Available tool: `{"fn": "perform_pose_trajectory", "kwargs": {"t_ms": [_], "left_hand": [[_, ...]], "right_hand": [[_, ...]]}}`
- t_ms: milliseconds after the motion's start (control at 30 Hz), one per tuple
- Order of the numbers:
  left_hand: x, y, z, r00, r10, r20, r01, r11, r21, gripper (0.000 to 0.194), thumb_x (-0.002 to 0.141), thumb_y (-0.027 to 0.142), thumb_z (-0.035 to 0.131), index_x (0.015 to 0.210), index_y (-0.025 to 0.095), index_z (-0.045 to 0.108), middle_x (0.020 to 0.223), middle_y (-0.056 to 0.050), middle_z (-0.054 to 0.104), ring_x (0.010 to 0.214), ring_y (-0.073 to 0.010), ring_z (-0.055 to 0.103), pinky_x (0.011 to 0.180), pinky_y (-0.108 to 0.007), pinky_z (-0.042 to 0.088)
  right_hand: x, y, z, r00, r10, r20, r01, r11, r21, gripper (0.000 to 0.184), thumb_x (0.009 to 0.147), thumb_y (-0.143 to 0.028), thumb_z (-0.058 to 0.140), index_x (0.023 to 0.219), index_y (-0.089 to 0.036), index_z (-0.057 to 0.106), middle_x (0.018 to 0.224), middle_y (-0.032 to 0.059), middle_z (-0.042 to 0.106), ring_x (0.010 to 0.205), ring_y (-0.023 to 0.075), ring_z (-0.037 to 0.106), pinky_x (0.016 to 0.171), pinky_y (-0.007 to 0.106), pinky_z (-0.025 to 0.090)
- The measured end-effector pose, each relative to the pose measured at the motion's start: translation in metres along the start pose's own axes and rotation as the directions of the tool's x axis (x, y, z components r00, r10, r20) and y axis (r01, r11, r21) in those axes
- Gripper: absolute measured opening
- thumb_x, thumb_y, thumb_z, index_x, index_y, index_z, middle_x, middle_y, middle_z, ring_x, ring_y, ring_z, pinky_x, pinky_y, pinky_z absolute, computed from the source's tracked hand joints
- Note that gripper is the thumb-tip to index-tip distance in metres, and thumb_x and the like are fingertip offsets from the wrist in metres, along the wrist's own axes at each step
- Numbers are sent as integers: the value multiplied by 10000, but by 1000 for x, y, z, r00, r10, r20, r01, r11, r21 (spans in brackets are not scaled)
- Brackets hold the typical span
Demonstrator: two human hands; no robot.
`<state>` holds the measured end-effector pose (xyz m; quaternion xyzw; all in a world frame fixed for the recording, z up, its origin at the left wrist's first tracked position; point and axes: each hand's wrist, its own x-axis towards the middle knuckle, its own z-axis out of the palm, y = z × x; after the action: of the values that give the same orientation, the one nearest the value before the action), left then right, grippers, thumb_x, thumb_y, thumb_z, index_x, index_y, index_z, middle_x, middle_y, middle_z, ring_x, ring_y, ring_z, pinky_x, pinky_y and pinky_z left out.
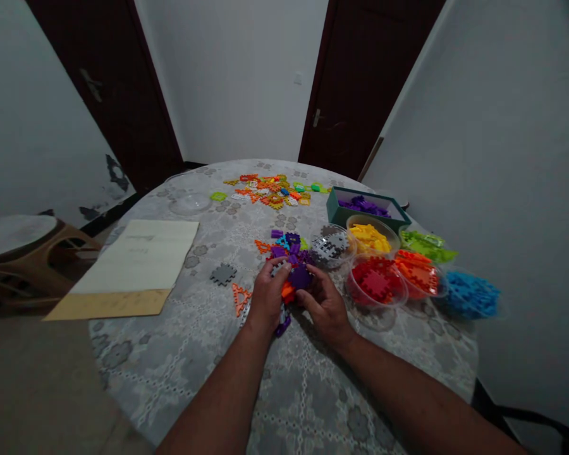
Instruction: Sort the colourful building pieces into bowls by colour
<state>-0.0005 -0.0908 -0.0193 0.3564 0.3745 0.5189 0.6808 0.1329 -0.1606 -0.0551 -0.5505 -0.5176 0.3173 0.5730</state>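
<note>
Over the near middle of the table, my left hand (265, 294) and my right hand (326, 306) are closed around a small cluster of interlocking plastic tiles with toothed edges. A purple tile (301, 276) sits between the right thumb and fingers. The left thumb presses by a grey tile (279, 270), and an orange tile (288, 292) shows below; how they join is hard to see. Just beyond lies a loose pile of purple pieces (294, 249) with a few in other colours. An orange triangular frame (240, 297) and a grey square tile (223, 274) lie left of my hands.
On the right stand clear tubs of grey (332, 243), yellow (370, 238), red (377, 279), orange (417, 273) and blue tiles (471, 294), with a green box (332, 205) behind. Mixed pieces (270, 189) lie at the far side. A paper-covered board (133, 259) overhangs the left edge.
</note>
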Motion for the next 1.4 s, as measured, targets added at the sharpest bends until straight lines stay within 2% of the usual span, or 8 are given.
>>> {"fn": "perform_pose_trajectory", "kwargs": {"t_ms": [233, 400, 667, 967, 1100, 1233, 1333, 1400], "left_hand": [[0, 0, 1, 1000, 27, -5, -26, 999, 21, 494, 767, 437, 846, 1166, 181, 703, 976, -74, 780, 816, -206, 739, 750, -301, 577], [1, 4, -1, 999, -7, -39, 4, 998, -69, 592, 710, 436, 892, 1195, 169, 683, 966, -78, 786, 795, -213, 753, 745, -319, 596], [1, 14, -4, 998, -19, -57, 12, 993, -120, 627, 665, 404, 929, 1187, 157, 686, 950, -71, 796, 721, -182, 731, 683, -279, 571], [8, 17, -11, 998, -34, -53, 25, 989, -148, 565, 653, 346, 951, 1131, 164, 711, 1023, -55, 805, 853, -179, 756, 780, -261, 594], [10, 19, -14, 998, -45, -41, 38, 985, -167, 503, 668, 305, 944, 1094, 160, 720, 979, -48, 801, 800, -168, 747, 725, -244, 595], [8, 23, -13, 998, -45, -43, 39, 990, -134, 464, 697, 280, 918, 1093, 157, 711, 923, -46, 785, 715, -160, 733, 646, -243, 598], [5, 25, -14, 997, -60, -48, 57, 996, -63, 448, 747, 313, 883, 1128, 173, 694, 839, -25, 752, 579, -150, 690, 509, -242, 556], [4, 24, -15, 998, -58, -40, 56, 998, -31, 469, 769, 333, 867, 1171, 183, 679, 801, -15, 730, 527, -146, 668, 458, -233, 522]], "right_hand": [[0, -3, -2, 998, -43, -39, 41, 999, -32, 589, 930, -389, 755, 1478, -286, 564, 1002, 14, 666, 826, 173, 633, 774, 322, 571], [0, -11, -2, 993, -84, -84, 82, 996, -35, 561, 917, -365, 759, 1438, -253, 586, 1090, 47, 699, 905, 196, 660, 854, 353, 590], [-1, -5, -1, 979, -202, 7, 202, 973, -110, 539, 944, -313, 727, 1456, -241, 576, 1271, 100, 712, 1066, 224, 705, 974, 385, 585], [-5, -23, -2, 868, -480, 130, 497, 842, -209, 514, 984, -211, 585, 1486, -317, 553, 1328, 90, 710, 1195, 265, 703, 1035, 452, 585], [-10, -46, -4, 831, -516, 209, 552, 813, -185, 577, 975, -198, 603, 1524, -343, 502, 1336, 89, 716, 1198, 267, 706, 1025, 451, 590], [-6, -88, -28, 879, -341, 333, 427, 874, -233, 476, 961, -189, 629, 1421, -310, 609, 1224, 66, 757, 1055, 245, 733, 942, 407, 598], [13, -114, -66, 899, -173, 403, 328, 875, -355, 423, 953, -188, 638, 1357, -307, 676, 1126, 42, 777, 941, 224, 733, 871, 383, 591], [42, -121, -98, 903, -149, 404, 332, 838, -432, 385, 938, -193, 645, 1301, -302, 717, 1087, 35, 784, 916, 215, 729, 863, 373, 578]]}}
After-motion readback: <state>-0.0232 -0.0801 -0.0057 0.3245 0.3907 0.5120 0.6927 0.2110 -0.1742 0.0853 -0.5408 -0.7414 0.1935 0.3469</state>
